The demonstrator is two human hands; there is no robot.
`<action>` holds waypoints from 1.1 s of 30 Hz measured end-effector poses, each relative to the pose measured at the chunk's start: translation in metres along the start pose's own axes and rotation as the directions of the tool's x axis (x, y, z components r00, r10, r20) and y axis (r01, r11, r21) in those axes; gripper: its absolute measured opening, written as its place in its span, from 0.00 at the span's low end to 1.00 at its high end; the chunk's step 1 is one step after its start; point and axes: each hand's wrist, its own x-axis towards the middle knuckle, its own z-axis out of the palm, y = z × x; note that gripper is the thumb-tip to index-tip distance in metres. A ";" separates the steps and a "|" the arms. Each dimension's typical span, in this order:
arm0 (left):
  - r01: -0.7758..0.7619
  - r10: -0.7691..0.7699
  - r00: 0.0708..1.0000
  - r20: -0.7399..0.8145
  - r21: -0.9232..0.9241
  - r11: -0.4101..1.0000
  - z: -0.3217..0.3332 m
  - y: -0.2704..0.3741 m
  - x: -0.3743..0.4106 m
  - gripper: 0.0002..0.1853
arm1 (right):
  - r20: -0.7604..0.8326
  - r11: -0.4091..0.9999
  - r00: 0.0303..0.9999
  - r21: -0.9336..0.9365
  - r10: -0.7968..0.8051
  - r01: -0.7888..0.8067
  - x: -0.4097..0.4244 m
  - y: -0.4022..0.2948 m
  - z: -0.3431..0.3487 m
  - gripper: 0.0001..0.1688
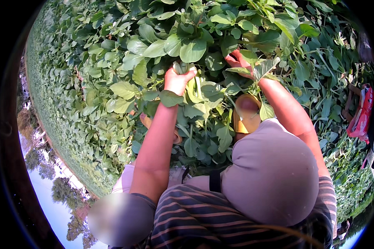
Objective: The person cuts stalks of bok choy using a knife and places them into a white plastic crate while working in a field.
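My left hand (pixel 178 80) is closed around the pale stems of a bunch of leafy greens (pixel 190 49), whose broad leaves fan out above the fist. To the right, my right hand (pixel 239 63) reaches in among the green plants, close to the leaf stems. Leaves cover part of its fingers, so whether it grips anything is unclear. A leafy weed (pixel 265 70) crosses over the right wrist. Just below the hands, a yellow shoe (pixel 247 115) rests among the leaves.
Dense leafy plants (pixel 93 77) surround both hands and stretch far to the left. My bent knee (pixel 271 174) in light trousers stands below the right forearm. A red plastic packet (pixel 361 115) lies at the far right. Trees (pixel 65 193) show beyond the field edge.
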 end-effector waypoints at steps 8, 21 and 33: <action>0.026 -0.017 1.000 0.027 -0.394 0.919 -0.004 -0.002 0.000 0.16 | 0.106 0.930 0.994 -0.367 0.030 0.011 0.038 0.017 0.013 0.12; 0.243 -0.093 0.959 0.268 -0.610 0.754 -0.008 0.010 -0.047 0.22 | 0.027 0.982 0.996 -0.170 0.091 -0.085 -0.028 -0.018 0.005 0.19; -0.042 0.121 0.943 0.310 -0.247 0.968 0.012 0.001 -0.087 0.41 | 0.291 0.472 0.879 0.756 0.377 -0.453 -0.025 -0.027 -0.003 0.14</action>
